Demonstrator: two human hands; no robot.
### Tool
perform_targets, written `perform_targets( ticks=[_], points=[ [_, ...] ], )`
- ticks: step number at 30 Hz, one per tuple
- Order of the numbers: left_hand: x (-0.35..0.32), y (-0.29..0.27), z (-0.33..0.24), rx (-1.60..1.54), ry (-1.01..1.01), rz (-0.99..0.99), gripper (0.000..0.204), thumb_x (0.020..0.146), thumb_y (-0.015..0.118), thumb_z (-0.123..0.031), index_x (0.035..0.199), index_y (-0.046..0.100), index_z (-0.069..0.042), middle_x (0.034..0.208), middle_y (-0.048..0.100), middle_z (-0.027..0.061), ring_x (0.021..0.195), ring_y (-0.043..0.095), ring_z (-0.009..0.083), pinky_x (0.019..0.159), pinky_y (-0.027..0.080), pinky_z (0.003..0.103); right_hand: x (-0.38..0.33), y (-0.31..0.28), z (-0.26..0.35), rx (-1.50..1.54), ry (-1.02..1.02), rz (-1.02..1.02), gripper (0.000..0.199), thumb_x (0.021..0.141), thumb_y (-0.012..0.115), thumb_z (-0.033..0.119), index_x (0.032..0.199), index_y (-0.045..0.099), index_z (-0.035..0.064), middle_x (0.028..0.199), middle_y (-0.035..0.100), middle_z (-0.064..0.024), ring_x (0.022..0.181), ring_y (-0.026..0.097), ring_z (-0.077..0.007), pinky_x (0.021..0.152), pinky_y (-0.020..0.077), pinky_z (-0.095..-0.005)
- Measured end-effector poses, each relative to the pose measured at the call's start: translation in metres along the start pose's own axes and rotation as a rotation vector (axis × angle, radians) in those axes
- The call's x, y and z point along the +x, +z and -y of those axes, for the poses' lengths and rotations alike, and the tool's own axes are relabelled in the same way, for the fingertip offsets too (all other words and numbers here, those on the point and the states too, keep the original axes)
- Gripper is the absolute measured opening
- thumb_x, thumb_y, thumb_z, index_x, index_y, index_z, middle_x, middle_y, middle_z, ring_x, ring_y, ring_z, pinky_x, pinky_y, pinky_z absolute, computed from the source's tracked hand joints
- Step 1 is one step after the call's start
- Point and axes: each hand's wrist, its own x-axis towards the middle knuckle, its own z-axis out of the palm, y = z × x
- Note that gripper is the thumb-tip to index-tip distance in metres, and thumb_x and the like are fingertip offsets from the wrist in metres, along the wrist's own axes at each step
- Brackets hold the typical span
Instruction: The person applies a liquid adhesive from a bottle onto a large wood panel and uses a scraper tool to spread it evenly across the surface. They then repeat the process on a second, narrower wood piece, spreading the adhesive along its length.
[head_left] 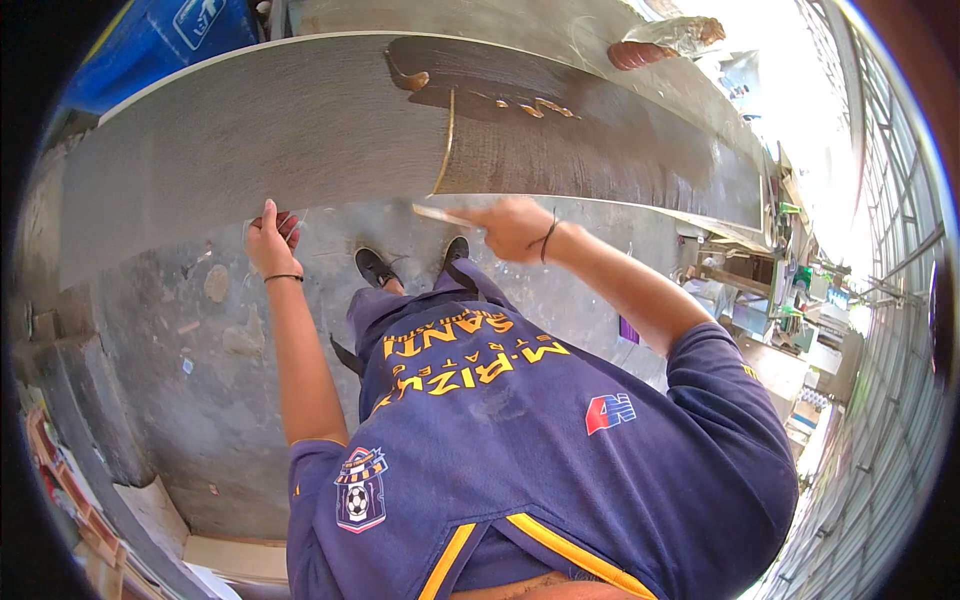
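A long dark panel (250, 130) spans the view in front of me. Its right part carries a wet, glossy brown coating (580, 150), with thick amber glue-like blobs (535, 107) near the far edge. A narrow amber ridge (448, 140) runs across the panel where the coating stops. My right hand (515, 228) is closed around a thin, flat, pale spreader-like tool (436, 213), its tip just off the panel's near edge. Further left, my left hand (272, 240) is beside that same edge, thumb raised and fingers loosely curled apart, with nothing visible in it.
A blue container (150, 50) stands behind the panel at the far left. Beyond the panel lies a clear plastic bag with reddish-brown contents (665, 42). Cluttered shelving (800, 320) lines the right side. My shoes (375, 268) stand on the stained grey floor (230, 400).
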Motion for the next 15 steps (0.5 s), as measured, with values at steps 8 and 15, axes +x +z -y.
perform_targets(
  ticks=[8,15],
  points=[
    [0.004,0.000,-0.008,-0.032,-0.010,0.065,0.024,0.081,0.063,-0.027,0.085,0.049,-0.008,0.075,0.059,0.0028,0.067,0.059,0.0120,0.055,0.044,0.023,0.115,-0.048,-0.033,-0.158,0.137,-0.046,0.058,0.071,0.049,0.009,0.128,0.043,0.0198,0.085,0.064,-0.0162,0.080,0.063,-0.0308,0.067,0.0504,-0.0413],
    [0.019,-0.019,-0.015,-0.155,-0.016,-0.064,0.025,0.082,0.062,-0.030,0.085,0.049,-0.008,0.077,0.056,0.0018,0.067,0.058,0.0125,0.055,0.044,0.025,0.046,0.005,0.045,-0.074,-0.111,0.036,0.059,0.072,0.047,0.009,0.130,0.042,0.0196,0.083,0.063,-0.0172,0.077,0.063,-0.0329,0.065,0.0501,-0.0414]
  ],
)
